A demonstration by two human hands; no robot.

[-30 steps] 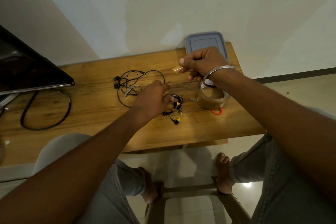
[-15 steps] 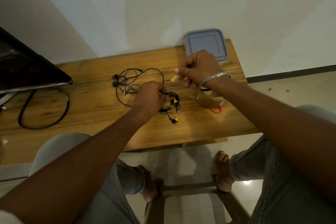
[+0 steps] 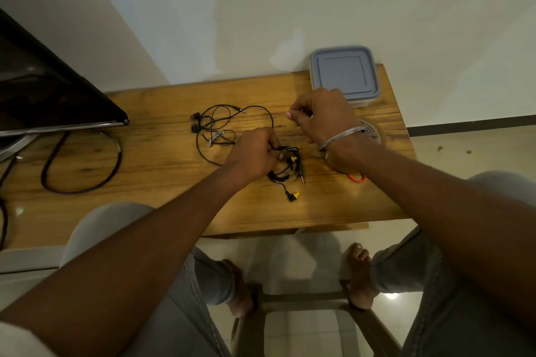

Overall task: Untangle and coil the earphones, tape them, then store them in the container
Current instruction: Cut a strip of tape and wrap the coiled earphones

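Black earphones with yellow tips (image 3: 290,166) lie bunched on the wooden table (image 3: 162,177); my left hand (image 3: 255,153) grips the bunch at its left side. My right hand (image 3: 322,116) hovers just beyond it, thumb and forefinger pinching a small piece of clear tape that is hard to make out. The brown tape roll (image 3: 369,132) sits under my right wrist, mostly hidden. A second pair of black earphones (image 3: 217,130) lies loose to the left. The grey lidded container (image 3: 343,74) stands at the table's back right edge.
A dark monitor (image 3: 43,90) and a thick black cable loop (image 3: 84,162) occupy the table's left side. An orange ring (image 3: 357,178) lies by my right forearm. My knees, bare feet and a stool frame (image 3: 304,298) are below the table's front edge.
My right hand has come down and toward the coiled earphones with the tape piece. My left hand stays holding the bunch. The camera has tilted so the tape roll is more hidden.
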